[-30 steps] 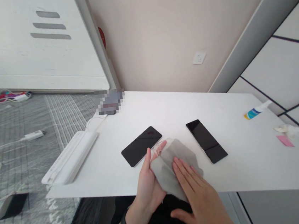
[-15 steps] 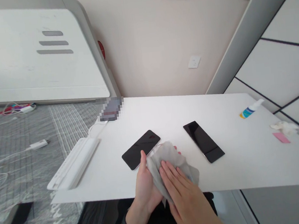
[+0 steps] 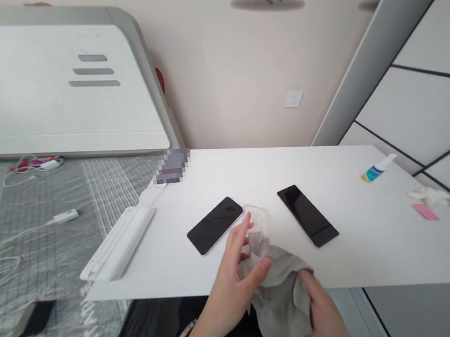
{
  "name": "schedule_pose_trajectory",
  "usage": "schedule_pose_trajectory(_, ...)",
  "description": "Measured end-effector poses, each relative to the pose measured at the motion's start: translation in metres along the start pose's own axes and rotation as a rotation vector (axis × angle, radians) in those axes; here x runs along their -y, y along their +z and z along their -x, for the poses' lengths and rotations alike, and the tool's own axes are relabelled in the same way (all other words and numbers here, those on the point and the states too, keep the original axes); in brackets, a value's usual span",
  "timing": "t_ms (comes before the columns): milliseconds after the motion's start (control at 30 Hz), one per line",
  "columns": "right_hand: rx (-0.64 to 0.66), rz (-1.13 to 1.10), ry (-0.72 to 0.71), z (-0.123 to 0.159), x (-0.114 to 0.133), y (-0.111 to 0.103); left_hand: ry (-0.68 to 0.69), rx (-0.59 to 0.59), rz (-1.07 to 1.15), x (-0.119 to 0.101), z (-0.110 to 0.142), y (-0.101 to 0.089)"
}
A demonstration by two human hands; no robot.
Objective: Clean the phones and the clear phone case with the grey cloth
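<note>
My left hand (image 3: 231, 264), with a black watch strap at the wrist, holds a transparent phone case (image 3: 257, 221) upright, its thumb pressing a fold of cloth. A grey microfibre cloth (image 3: 281, 304) hangs from the case down to my right hand (image 3: 323, 313), which grips its lower part. Two black smartphones lie face up on the white table (image 3: 378, 249). One (image 3: 215, 226) is just left of my left fingertips, and the other (image 3: 308, 216) is right of the case, apart from both hands.
A white power strip (image 3: 117, 244) lies at the table's left edge, with a pixelated object (image 3: 171, 166) behind it. Further right stand a small spray bottle (image 3: 378, 168), crumpled tissue (image 3: 429, 196) and a pink card (image 3: 424, 212). Cables lie on the grey mat (image 3: 37, 263) to the left.
The hands have moved apart, and the cloth now hangs lower, uncovering the transparent case. My right hand has changed from lying flat on the cloth to gripping it.
</note>
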State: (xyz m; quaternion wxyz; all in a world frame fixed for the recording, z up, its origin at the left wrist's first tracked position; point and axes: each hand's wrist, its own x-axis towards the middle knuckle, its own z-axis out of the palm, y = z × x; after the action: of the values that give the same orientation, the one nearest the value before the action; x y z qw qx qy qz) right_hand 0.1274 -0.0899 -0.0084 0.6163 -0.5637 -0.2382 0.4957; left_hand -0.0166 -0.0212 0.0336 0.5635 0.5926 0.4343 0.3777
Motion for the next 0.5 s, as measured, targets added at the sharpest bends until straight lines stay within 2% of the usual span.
schedule_pose_trajectory(167,0.062,-0.004,-0.023,-0.016,0.023,-0.005,0.097,0.013,-0.43,0.004,-0.016,0.002)
schedule_pose_trajectory(300,-0.041,0.101,-0.232,-0.016,0.039,-0.024,0.201,0.018,-0.66,0.013,-0.033,-0.004)
schedule_pose_trajectory(400,-0.176,0.13,-0.422,-0.014,0.042,-0.044,0.316,0.068,-0.803,0.016,-0.033,-0.013)
schedule_pose_trajectory(433,-0.181,0.193,-0.493,-0.015,0.041,-0.048,0.339,0.067,-0.824,0.017,-0.029,-0.015)
schedule_pose_trajectory(500,-0.073,0.379,-0.561,-0.02,0.037,-0.05,0.343,0.019,-0.847,0.018,-0.018,-0.017)
